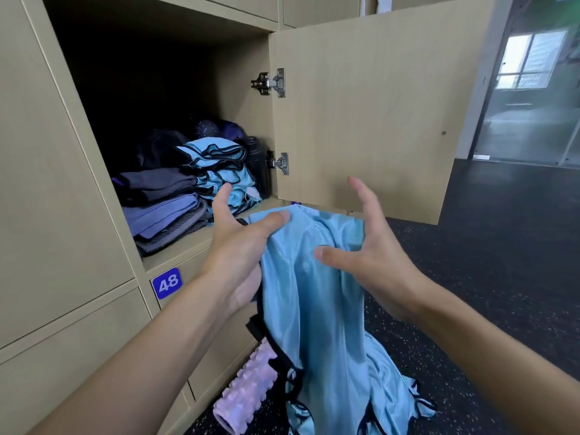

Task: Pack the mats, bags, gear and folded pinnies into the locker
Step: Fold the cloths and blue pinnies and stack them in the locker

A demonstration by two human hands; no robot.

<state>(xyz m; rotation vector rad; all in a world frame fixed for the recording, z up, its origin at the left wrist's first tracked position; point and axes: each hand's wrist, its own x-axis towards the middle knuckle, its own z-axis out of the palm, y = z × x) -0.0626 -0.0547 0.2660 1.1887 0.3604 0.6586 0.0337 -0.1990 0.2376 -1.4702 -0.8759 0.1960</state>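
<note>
A light blue pinny [317, 309] with black trim hangs unfolded in front of the open locker [175, 249]. My left hand [238, 246] holds its top edge, thumb over the cloth and the other fingers hidden behind it. My right hand [370, 246] is on the pinny's right side with fingers spread; its thumb touches the front of the cloth. Inside the locker a stack of folded blue pinnies [219, 171] lies on the right. Folded purple and grey mats [163, 208] sit on the left, with dark bags [163, 146] behind them.
The locker door [364, 114] stands open to the right. A dark bottle [257, 164] stands by the locker's right wall. A pink ridged foam roller [244, 390] lies on the dark speckled floor [470, 277] beside more blue pinnies [395, 400]. A label "48" [167, 283] marks the door below.
</note>
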